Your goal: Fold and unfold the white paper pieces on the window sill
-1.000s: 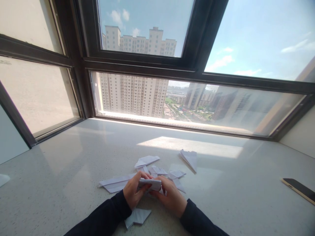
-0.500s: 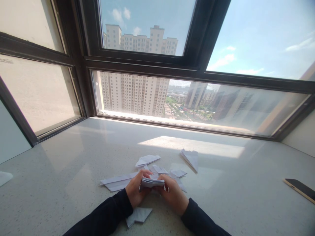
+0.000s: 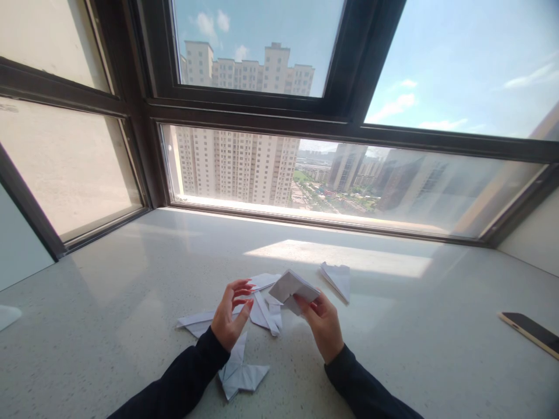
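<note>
Pinched between the thumb and fingers of my right hand (image 3: 324,326) is a folded piece of white paper (image 3: 290,286), raised above the counter. My left hand (image 3: 233,311) holds nothing; its fingers are apart and curved, a short way left of that paper. Several other folded papers lie below and behind the hands. One folded strip (image 3: 192,322) is partly covered by my left hand. A pointed folded paper shape (image 3: 242,375) rests near my left sleeve, and a fan-like folded paper (image 3: 338,280) sits beyond my right hand.
The speckled white counter (image 3: 131,326) runs back to dark window frames (image 3: 305,228). A phone (image 3: 530,333) lies at the right edge. Part of a white object (image 3: 9,316) shows at the far left.
My left hand has let go of the folded paper and moved left, its fingers opening. My right hand has lifted and turned the paper, and more of the papers underneath now show.
</note>
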### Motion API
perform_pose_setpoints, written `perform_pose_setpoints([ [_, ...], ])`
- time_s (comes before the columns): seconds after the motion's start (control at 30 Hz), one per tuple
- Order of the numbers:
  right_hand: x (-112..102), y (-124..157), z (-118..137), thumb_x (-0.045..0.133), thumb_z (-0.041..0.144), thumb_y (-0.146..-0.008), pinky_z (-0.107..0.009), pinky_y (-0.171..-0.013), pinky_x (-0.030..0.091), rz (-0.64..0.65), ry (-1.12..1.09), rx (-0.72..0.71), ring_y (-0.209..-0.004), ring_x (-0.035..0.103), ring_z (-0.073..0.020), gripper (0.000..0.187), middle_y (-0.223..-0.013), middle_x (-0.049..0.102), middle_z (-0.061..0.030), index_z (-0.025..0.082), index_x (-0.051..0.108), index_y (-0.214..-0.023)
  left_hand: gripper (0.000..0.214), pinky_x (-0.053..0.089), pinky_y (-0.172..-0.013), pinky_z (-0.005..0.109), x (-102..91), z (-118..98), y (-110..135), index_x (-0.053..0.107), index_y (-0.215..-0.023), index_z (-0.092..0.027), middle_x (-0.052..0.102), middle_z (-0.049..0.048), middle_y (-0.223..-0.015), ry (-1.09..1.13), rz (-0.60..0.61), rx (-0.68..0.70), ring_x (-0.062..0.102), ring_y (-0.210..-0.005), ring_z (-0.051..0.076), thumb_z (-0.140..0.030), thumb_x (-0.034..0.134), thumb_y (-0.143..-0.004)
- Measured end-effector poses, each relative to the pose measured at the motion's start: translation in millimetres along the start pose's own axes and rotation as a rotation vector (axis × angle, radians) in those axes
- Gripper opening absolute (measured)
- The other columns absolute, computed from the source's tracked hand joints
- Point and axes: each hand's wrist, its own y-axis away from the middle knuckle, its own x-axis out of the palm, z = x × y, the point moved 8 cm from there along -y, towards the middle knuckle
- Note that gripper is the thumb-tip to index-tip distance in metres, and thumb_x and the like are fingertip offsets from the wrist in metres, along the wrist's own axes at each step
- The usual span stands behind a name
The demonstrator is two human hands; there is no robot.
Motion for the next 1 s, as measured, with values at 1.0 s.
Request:
perform_pose_setpoints([
  [1.0, -147, -22, -69, 0.064, 0.04, -0.055, -0.02, -0.041, 0.041, 0.64, 0.844, 0.747, -0.046, 0.053, -0.0113, 0.032, -0.053, 0.057, -0.002, 0.012, 0.06, -0.071, 0.026, 0.043, -0.069, 0.032, 10.5, 4, 1, 0.056, -0.081, -0.017, 0.06, 0.0063, -0.085, -0.358, 0.146, 0.052, 0.053, -0.082, 0.02, -0.009, 0.04, -0.063],
])
